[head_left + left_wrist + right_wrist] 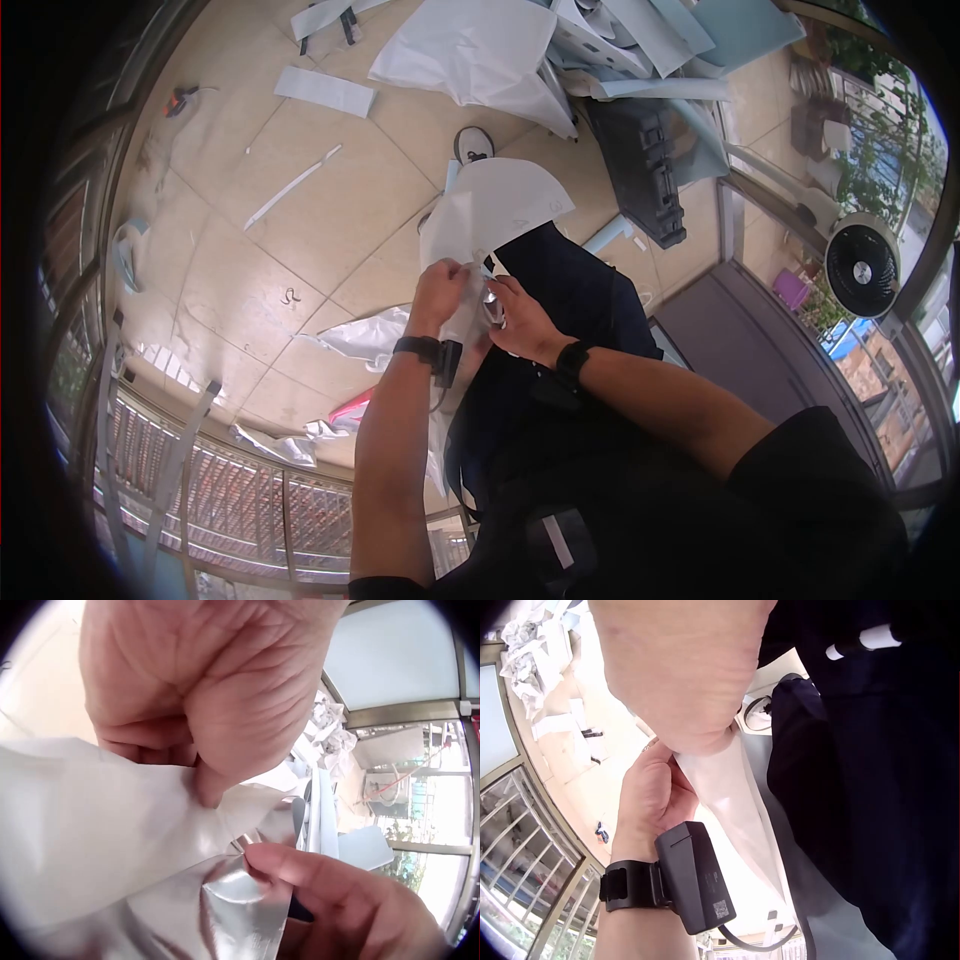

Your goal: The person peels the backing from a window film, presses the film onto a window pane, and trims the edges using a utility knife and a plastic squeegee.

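A white sheet (490,205) with a rounded far end and faint pencil marks lies across the person's lap. My left hand (438,292) pinches its edge between thumb and curled fingers. In the left wrist view, a shiny silver layer (244,915) shows beneath the white face (90,825). My right hand (525,322) faces the left one closely and pinches the silver layer near the same edge, its thumb and finger at a fold. In the right wrist view, the right palm hides its own fingertips, and the sheet (731,799) hangs down below it.
A dark hard case (640,165) stands at the right, under piled white and pale blue sheets (640,40). Crumpled silver film (370,338) and a thin white strip (292,188) lie on the tiled floor. A black fan (862,268) is at far right.
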The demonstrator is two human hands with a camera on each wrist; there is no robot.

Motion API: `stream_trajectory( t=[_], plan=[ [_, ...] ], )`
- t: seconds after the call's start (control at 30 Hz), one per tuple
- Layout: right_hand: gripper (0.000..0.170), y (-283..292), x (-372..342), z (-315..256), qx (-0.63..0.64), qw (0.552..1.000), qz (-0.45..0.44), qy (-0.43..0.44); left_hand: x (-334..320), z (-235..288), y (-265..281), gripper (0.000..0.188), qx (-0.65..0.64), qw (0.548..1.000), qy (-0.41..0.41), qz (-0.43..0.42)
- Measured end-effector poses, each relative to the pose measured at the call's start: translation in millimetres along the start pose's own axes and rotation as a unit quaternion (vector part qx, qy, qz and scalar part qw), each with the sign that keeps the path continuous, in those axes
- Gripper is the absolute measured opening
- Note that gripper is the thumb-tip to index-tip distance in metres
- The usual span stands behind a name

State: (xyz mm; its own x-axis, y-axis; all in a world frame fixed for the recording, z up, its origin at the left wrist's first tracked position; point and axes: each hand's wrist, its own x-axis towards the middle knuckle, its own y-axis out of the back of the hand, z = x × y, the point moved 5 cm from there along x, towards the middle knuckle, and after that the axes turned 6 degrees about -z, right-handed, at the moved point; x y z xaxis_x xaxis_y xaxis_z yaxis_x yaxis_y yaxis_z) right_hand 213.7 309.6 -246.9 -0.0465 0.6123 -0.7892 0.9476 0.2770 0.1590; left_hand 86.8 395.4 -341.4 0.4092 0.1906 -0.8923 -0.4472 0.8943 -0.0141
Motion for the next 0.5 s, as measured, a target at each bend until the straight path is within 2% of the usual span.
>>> stream_trajectory(
  t=[0.1, 0.17, 0.23, 0.3, 0.37, 0.4, 0.47, 0.5],
  plan=[
    [0.068, 8.5, -0.1, -5.0, -0.015, 1.0, 0.002, -0.019, -13.8, 33.8, 4.0, 0.026, -0.007, 0.999, -0.043, -0.025],
    [0.069, 17.4, 1.1, -19.5, -0.043, 0.998, 0.009, 0.037, -11.7, 38.5, -0.4, 0.025, -0.016, 0.997, -0.074, -0.037],
    [0.064, 22.0, 3.1, -21.9, -0.053, 0.997, 0.023, 0.052, -8.1, 40.7, -4.3, 0.024, -0.024, 0.993, -0.105, -0.048],
    [0.06, 27.2, 6.1, -25.5, -0.065, 0.995, 0.037, 0.068, -4.1, 43.5, -6.3, 0.024, 0.046, 0.992, -0.106, -0.053],
    [0.044, 37.0, 9.7, -26.3, -0.073, 0.992, 0.097, 0.038, -2.8, 47.6, -6.1, 0.026, 0.073, 0.99, -0.107, -0.059],
    [0.044, 39.5, 13.5, -27.7, -0.073, 0.992, 0.096, 0.038, -2.2, 48.5, -7.1, 0.029, 0.101, 0.987, -0.108, -0.065],
    [0.025, 42.6, 21.8, -21.6, -0.064, 0.995, 0.064, -0.042, 0.9, 41.8, -5.8, 0.031, 0.086, 0.99, -0.092, -0.062],
    [0.025, 42.3, 24.4, -15.9, -0.064, 0.995, 0.064, -0.043, 2.4, 37.4, -4.3, 0.033, 0.071, 0.993, -0.076, -0.058]
  ],
)
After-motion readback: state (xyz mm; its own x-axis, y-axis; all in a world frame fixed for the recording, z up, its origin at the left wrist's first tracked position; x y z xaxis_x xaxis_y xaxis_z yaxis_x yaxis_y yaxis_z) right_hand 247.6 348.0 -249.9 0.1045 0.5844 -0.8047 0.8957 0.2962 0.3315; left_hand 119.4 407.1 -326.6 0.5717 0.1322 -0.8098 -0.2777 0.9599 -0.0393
